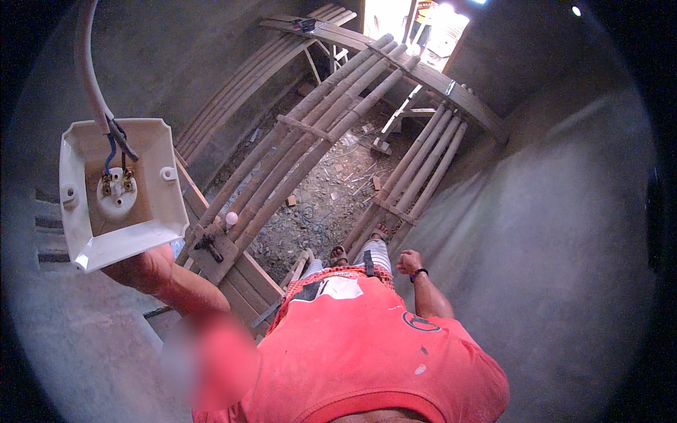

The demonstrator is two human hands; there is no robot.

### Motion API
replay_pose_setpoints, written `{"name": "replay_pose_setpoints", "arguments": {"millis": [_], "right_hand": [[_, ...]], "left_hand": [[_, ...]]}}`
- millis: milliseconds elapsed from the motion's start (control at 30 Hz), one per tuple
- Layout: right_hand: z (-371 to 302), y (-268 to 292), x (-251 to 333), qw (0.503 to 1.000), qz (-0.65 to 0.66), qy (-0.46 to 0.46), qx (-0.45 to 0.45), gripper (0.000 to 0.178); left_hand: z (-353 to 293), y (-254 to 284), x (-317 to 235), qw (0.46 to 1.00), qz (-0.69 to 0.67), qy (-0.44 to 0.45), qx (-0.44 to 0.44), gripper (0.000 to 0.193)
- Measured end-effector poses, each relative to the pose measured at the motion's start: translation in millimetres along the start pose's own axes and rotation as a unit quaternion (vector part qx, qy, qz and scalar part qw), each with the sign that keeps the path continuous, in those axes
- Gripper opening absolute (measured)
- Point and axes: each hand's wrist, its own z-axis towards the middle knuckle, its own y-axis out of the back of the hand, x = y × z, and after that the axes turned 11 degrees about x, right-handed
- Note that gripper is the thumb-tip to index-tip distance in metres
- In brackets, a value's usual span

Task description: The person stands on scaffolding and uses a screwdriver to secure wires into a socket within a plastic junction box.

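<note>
Head view: left hand (144,271) behind white box (134,245), grip unclear; right hand (407,262) lowered, fisted.

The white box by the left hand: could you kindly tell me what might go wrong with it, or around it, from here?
A tug on the pale cable might loosen the blue wire from its terminal inside the white box near the left hand. The right foot seems to rest on narrow round poles over rubble, so a slip is possible. The loose-looking bulb-like ball could be knocked down.
</note>
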Motion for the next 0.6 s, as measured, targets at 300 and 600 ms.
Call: {"name": "replay_pose_setpoints", "arguments": {"millis": [300, 600], "right_hand": [[2, -4, 7, 1.0, -0.002, 0.003, -0.004, 0.041], [9, -5, 2, 1.0, -0.019, -0.005, -0.014, 0.038]], "left_hand": [[0, -3, -5, 1.0, -0.002, 0.014, -0.02, 0.073], [-1, 3, -3, 1.0, 0.005, 0.003, -0.022, 0.07]]}}
